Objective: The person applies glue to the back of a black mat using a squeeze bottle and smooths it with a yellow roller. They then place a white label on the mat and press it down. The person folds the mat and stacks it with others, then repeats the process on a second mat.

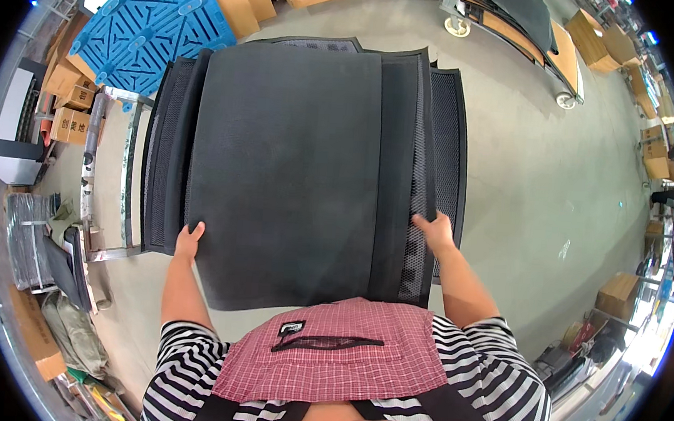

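Note:
In front of me lies a stack of large black mats, staggered so that their edges show on both sides. A smooth dark mat (285, 169) is uppermost, its near edge close to my apron. My left hand (189, 240) grips the left side of the stack near its front corner, thumb on top and fingers hidden underneath. On the other side, my right hand (437, 234) holds the edge of a textured black mat (424, 139), thumb over the surface. Exactly which layers each hand pinches is hard to tell. More textured mat (451, 133) sticks out to the far right.
A blue plastic pallet (151, 33) leans at the back left, beside a metal frame (128, 175). Cardboard boxes (70, 125) stand along the left. A wheeled cart (517, 36) loaded with boards and black sheets is at the back right. More boxes (619, 296) line the right side.

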The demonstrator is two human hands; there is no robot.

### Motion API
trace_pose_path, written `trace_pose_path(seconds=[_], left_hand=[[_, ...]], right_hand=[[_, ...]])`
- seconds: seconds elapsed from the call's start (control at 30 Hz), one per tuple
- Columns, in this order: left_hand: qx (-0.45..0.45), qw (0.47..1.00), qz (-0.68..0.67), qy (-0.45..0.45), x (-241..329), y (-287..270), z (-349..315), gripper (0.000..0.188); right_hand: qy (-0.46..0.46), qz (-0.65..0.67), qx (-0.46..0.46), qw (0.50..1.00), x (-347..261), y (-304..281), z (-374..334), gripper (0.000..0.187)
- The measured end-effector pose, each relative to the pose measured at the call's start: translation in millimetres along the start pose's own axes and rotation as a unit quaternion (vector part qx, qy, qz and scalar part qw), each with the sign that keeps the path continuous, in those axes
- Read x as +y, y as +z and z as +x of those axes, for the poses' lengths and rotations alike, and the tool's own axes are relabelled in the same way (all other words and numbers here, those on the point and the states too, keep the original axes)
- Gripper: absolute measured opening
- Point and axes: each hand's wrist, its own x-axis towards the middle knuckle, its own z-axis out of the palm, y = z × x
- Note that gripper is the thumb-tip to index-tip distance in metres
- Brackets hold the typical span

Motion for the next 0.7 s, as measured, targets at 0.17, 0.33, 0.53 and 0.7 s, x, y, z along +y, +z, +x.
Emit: trace_pose_path(seconds=[0.17, 0.33, 0.53, 0.7], left_hand=[[0.241, 0.908, 0.295, 0.173, -36.6, 90.5, 8.5, 0.063], [0.122, 0.847, 0.239, 0.458, 40.3, 188.9, -85.6, 0.032], [-0.145, 0.867, 0.176, 0.444, 39.4, 295.5, -142.4, 0.030], [-0.259, 0.901, 0.139, 0.320, 41.6, 322.0, -142.0, 0.036]], right_hand=[[0.017, -0.330, 0.112, 0.937, 48.8, 1.5, 46.9, 0.088], [0.072, -0.354, 0.182, 0.914, 45.6, 78.4, 44.0, 0.110], [0.104, -0.383, 0.161, 0.903, -0.3, 98.8, 34.7, 0.098], [0.098, -0.143, 0.176, 0.969, -4.7, 80.8, 32.6, 0.080]])
